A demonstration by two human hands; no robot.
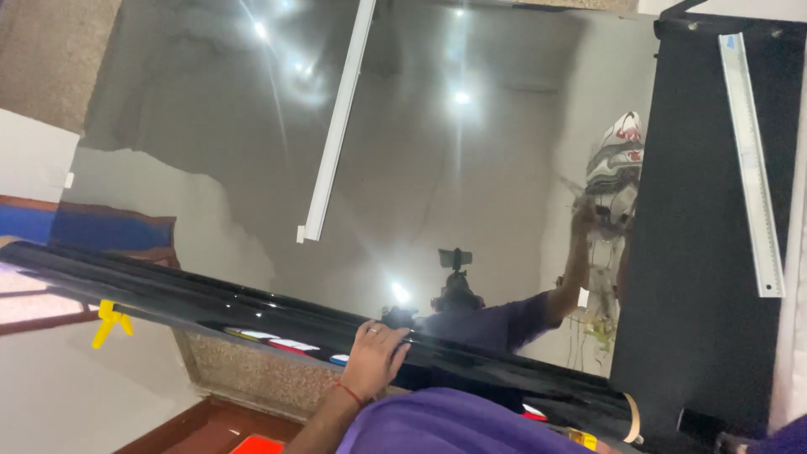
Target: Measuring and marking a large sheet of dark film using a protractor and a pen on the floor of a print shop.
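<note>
One hand [372,357] in view, prob. the left, w/ a ring and red wrist thread; it lies flat, fingers spread, on the black film roll [252,311] along the near edge of the glossy sheet [437,151]. Not clenched. Right hand not seen. White strip [338,118] lies mid-sheet; metal ruler [751,160] on the black board [698,252] at the right edge. Yellow clamp [109,321] near roll's left end.

One hand [374,357] is seen in the lower centre of the frame, palm down, fingers [395,340] spread and laid flat. A ring and a red wrist thread are noted. The forearm is extended toward the lower left. The other hand is not seen
</note>
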